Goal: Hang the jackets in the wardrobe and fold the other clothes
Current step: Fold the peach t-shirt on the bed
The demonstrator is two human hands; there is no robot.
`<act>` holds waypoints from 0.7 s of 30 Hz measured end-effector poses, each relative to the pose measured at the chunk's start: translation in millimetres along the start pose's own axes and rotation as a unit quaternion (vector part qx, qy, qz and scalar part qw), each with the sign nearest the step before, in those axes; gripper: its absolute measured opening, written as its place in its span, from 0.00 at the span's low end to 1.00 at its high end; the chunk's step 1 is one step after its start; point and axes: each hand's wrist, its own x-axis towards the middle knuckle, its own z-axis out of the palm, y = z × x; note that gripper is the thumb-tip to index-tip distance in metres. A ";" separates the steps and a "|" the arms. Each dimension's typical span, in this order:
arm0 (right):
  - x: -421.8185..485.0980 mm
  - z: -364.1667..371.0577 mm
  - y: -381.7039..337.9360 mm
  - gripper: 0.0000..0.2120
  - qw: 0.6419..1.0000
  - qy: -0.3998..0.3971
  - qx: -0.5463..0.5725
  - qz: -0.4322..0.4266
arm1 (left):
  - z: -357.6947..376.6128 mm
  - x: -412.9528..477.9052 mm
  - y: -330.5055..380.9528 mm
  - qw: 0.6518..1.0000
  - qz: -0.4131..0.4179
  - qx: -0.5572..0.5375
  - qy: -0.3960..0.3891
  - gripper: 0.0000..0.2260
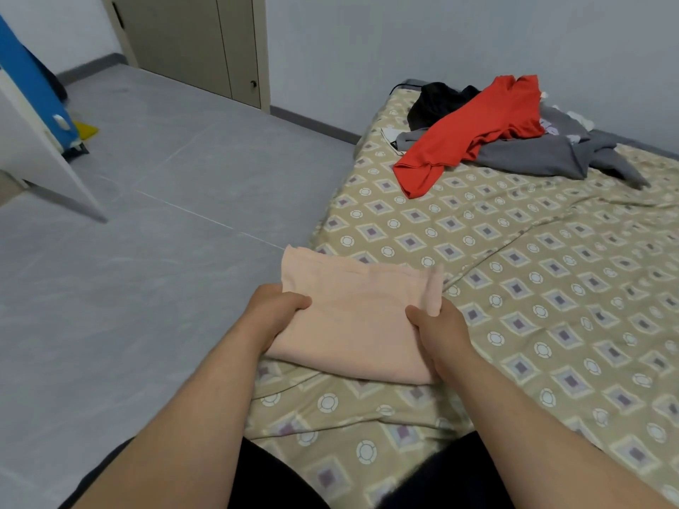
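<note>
The left hand is clenched on the left edge of a folded peach garment, with the thumb laid on top. The right hand is clenched on the right edge in the same way. The garment is held at about 6 o'clock from the view's centre, on the near side of the patterned bed. Its 11 o'clock corner is seen against the floor.

Should either grasp be eased unevenly, the layers could slide and the fold be lost. The loose flap by the right thumb looks likeliest to spring open. Set down so close to the bed's side, the garment could be tipped onto the floor towards 9 o'clock.

At 1 o'clock a black garment, a red garment and a grey garment are heaped unfolded.

As to containers, a white door panel stands open at 10 o'clock, and what it belongs to cannot be told. The beige double doors at 11 o'clock are shut, so no contents are shown.
</note>
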 end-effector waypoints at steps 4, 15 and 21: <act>13.7 0.0 -13.6 0.15 0.992 -0.056 0.094 0.067 | -1.2 17.4 7.7 0.998 -0.024 -0.060 -0.023 0.03; 63.8 28.3 -60.3 0.15 0.992 -0.034 0.120 0.023 | -34.2 57.2 38.8 0.987 0.067 -0.140 0.030 0.08; 93.5 99.3 -131.1 0.15 0.990 -0.106 0.090 -0.025 | -101.3 81.8 53.9 0.978 0.054 -0.152 0.136 0.13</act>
